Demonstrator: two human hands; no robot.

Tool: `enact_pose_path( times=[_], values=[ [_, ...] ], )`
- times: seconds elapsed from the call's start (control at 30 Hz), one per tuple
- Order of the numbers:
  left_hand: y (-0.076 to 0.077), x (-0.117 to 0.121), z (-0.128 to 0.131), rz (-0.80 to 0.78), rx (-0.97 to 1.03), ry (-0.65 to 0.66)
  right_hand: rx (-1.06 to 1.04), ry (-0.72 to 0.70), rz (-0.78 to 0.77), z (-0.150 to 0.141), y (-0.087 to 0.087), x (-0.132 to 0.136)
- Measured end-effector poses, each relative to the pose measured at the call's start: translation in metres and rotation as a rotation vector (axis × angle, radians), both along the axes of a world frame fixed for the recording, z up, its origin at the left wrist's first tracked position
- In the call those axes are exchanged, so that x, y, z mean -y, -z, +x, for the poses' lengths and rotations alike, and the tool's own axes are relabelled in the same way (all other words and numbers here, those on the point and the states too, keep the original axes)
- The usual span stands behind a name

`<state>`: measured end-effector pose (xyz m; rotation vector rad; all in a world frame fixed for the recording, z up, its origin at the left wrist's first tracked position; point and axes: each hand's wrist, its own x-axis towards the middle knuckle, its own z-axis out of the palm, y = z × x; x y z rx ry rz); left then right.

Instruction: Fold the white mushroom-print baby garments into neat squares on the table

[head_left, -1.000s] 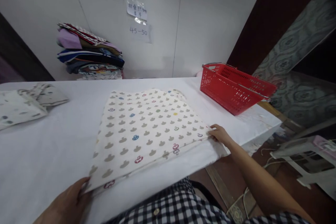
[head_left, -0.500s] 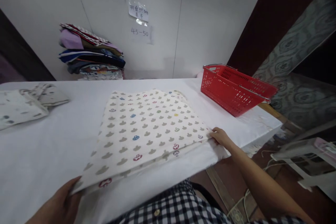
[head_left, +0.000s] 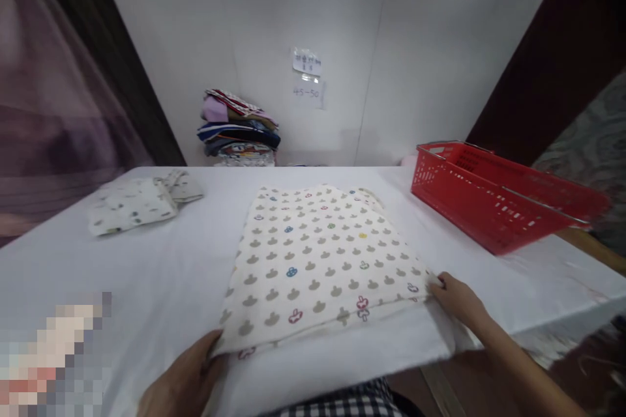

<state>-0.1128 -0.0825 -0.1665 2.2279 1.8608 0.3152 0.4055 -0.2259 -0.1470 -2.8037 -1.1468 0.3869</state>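
Observation:
A cream cloth [head_left: 313,254] printed with grey and coloured mushrooms lies spread in front of me, folded over along its near edge. My left hand [head_left: 186,371] pinches its near left corner. At the near right corner my right hand [head_left: 457,300] grips the cloth between thumb and fingers. The near edge runs fairly straight between both hands, while the far edge lies on the table with a small curled flap at its right. A second white cloth with dark spots [head_left: 134,205] lies loosely folded to the left, apart from my hands.
The table has a white cover [head_left: 171,287]. A red plastic basket [head_left: 489,202] stands at the right edge. Behind the table, against the wall, is a stack of folded fabrics [head_left: 239,130]. Paper signs [head_left: 308,78] hang on the wall. A pixelated patch [head_left: 49,358] covers the lower left.
My view has swung left, so everything sits further right in the picture. Both hands keep hold of the mushroom cloth's near corners. A pixelated patch has appeared at the lower left.

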Motion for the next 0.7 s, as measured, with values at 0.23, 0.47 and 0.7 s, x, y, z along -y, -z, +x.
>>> enact_pose_path(
  times=[0.23,0.47,0.7],
  values=[
    [-0.021,0.015,0.006,0.153,0.084,-0.110,0.034,-0.080,0.032,0.005,0.007,-0.004],
    [-0.010,0.008,-0.003,0.076,0.098,-0.094,-0.077,0.058,0.100,0.016,0.016,-0.009],
    [-0.003,0.008,-0.005,0.062,0.426,-0.067,-0.427,0.190,0.296,0.021,0.017,-0.007]
  ],
)
